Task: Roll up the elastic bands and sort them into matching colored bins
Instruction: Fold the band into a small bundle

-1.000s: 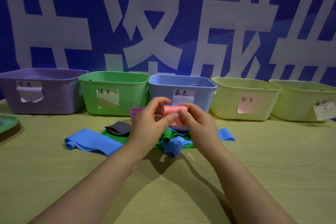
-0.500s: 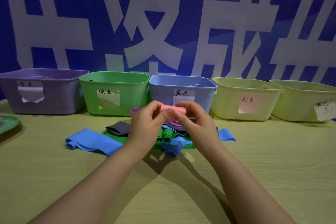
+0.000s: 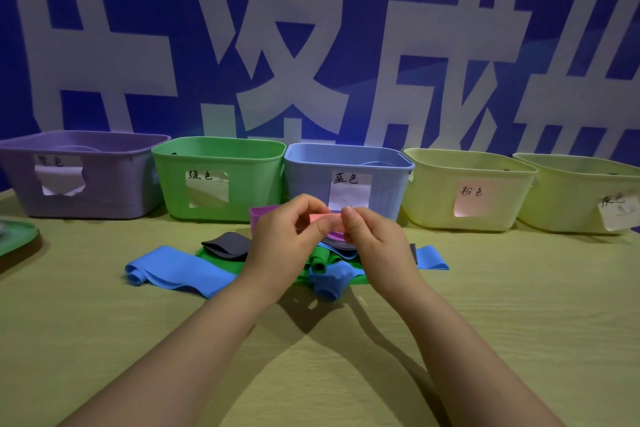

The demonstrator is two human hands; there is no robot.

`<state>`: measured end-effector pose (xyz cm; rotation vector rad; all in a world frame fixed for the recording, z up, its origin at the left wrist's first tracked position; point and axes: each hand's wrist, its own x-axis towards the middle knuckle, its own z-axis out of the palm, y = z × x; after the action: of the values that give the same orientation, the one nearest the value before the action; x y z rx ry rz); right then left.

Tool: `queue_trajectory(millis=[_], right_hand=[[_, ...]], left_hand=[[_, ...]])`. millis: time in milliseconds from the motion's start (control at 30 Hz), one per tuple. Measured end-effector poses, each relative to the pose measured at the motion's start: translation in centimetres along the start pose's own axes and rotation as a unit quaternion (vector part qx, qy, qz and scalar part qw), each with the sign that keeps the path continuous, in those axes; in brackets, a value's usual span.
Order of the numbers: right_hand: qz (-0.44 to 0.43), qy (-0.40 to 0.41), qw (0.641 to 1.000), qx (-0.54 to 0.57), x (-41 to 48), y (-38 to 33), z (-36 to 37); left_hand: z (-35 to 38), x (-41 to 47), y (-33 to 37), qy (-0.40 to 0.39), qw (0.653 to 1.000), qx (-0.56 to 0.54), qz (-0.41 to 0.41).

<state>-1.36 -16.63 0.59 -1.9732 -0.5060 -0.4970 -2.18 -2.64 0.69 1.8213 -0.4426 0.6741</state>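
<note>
A rolled pink band (image 3: 327, 218) is pinched between my left hand (image 3: 280, 246) and my right hand (image 3: 375, 243), held above a pile of bands. In the pile lie a long blue band (image 3: 180, 272), a dark grey band (image 3: 227, 245), a green band (image 3: 320, 260), a purple band (image 3: 261, 213) and another blue band (image 3: 431, 257). Along the back stand a purple bin (image 3: 86, 184), a green bin (image 3: 221, 180), a blue bin (image 3: 349, 180), a yellow bin with a pink label (image 3: 467, 191) and a second yellow bin (image 3: 581, 198).
A green tray (image 3: 17, 239) pokes in at the left edge. A blue wall with large white characters (image 3: 311, 45) rises right behind the bins. The wooden table (image 3: 519, 305) stretches toward me under my forearms.
My fingers have kept working the pink roll, which has turned slightly and sits tighter between both hands. The hands stayed in the same spot above the pile.
</note>
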Motion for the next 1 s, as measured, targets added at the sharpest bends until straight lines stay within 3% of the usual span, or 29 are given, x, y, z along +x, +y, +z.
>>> queue_trajectory(millis=[267, 500, 700, 1000], right_hand=[[0.0, -0.018, 0.994, 0.104, -0.1, -0.3, 0.2], [-0.03, 0.009, 0.999, 0.034, 0.8, 0.4, -1.5], [-0.029, 0.007, 0.999, -0.018, 1.5, 1.9, -6.1], [0.001, 0.059, 0.986, -0.159, 1.4, 7.2, -17.0]], left_hand=[[-0.6, 0.0, -0.1, 0.023, 0.998, 0.058, 0.01], [-0.3, 1.6, -0.5, -0.076, 0.997, 0.005, -0.03], [2.9, 4.0, 1.3, -0.139, 0.985, 0.098, 0.035], [15.1, 7.2, 3.6, -0.194, 0.96, 0.165, 0.119]])
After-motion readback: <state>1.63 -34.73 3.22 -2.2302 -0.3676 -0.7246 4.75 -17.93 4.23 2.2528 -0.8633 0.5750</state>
